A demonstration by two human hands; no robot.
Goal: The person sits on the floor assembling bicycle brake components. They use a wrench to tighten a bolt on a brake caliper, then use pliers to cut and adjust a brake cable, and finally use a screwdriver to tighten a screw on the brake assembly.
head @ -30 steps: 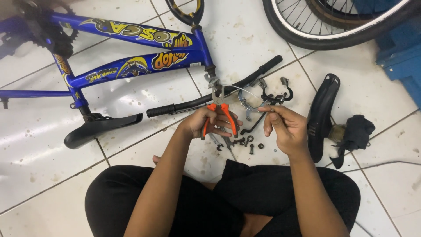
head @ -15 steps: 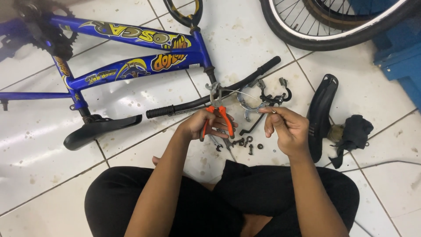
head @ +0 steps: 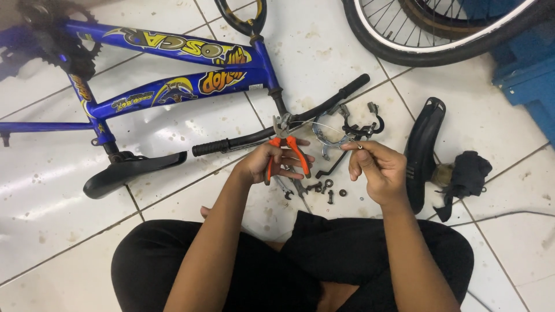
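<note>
Head view, looking down: a person seated cross-legged on the white tiled floor (head: 173,150) works just below the black handlebar (head: 277,130) of a blue bicycle frame (head: 173,69) lying on its side. The left hand (head: 272,164) is clamped around orange-handled pliers (head: 286,144), whose nose reaches up to the handlebar. To the right of it, the right hand (head: 376,167) pinches a thin brake cable (head: 329,128) between fingertips. Small bolts and nuts (head: 326,189) lie below the handlebar, a brake caliper (head: 358,128) just beside its right end, a black mudguard (head: 421,144) farther right.
</note>
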